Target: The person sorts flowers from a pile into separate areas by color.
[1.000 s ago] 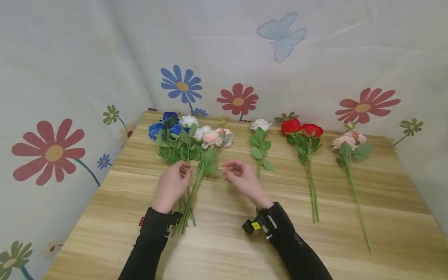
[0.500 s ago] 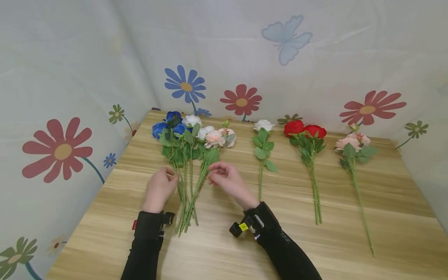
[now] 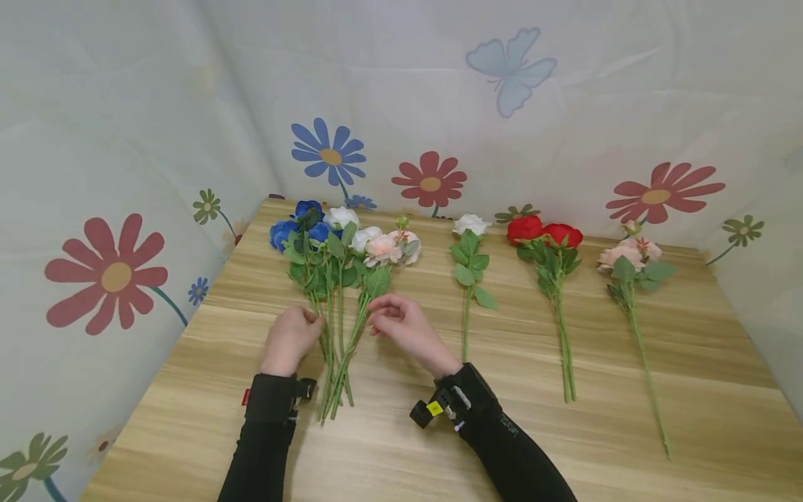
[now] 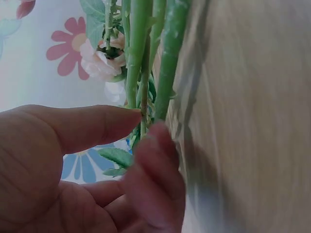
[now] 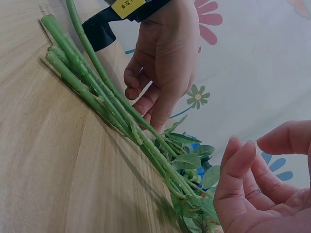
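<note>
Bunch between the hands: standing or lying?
Lying: flowers toward the far side in the head view, stems stretched low along the table in the right wrist view.

Flowers point(image 3: 470, 224) in 4 spots on table point(image 3: 389, 446)

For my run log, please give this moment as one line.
Left hand: at bunched flower stems, grip unclear | Right hand: near them, holding nothing | White rose, red flowers, pink flowers: lying right of bunch

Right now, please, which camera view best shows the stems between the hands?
The right wrist view: the stems appear large, with several ends visible. The head view shows them small; the left wrist view crops their ends.
</note>
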{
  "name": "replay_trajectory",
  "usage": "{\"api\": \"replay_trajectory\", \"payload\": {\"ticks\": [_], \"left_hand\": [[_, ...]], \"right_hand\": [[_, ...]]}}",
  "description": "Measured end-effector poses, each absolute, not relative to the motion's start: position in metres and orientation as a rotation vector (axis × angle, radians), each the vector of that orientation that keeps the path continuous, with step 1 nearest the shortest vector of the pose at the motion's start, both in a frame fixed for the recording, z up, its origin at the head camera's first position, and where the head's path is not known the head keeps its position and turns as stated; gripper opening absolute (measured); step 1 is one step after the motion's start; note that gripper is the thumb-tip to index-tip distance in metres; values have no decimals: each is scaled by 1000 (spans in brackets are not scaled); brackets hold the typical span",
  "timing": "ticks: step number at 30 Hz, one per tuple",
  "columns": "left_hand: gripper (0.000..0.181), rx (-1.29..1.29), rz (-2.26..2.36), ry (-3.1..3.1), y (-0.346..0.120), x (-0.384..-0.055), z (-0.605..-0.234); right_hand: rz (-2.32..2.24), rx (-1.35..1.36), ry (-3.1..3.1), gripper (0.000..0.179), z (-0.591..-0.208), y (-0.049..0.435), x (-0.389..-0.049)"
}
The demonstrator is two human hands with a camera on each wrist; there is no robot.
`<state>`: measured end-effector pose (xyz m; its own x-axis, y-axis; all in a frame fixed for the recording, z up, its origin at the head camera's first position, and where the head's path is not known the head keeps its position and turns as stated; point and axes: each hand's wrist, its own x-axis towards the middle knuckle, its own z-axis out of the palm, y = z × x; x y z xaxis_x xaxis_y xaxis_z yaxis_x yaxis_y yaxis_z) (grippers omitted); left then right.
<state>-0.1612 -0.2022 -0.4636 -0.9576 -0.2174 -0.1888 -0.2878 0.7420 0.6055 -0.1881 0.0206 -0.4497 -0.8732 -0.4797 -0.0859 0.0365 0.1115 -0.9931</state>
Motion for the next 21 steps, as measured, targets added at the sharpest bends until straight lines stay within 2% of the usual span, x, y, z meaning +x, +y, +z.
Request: {"api": "replay_trajectory", "payload": {"ticks": [21], "left_hand": [[29,-378,1315,2667,-204,-174,-473]], "right_hand": [[-1795,-429,2040,31,-447,29,-189]]}}
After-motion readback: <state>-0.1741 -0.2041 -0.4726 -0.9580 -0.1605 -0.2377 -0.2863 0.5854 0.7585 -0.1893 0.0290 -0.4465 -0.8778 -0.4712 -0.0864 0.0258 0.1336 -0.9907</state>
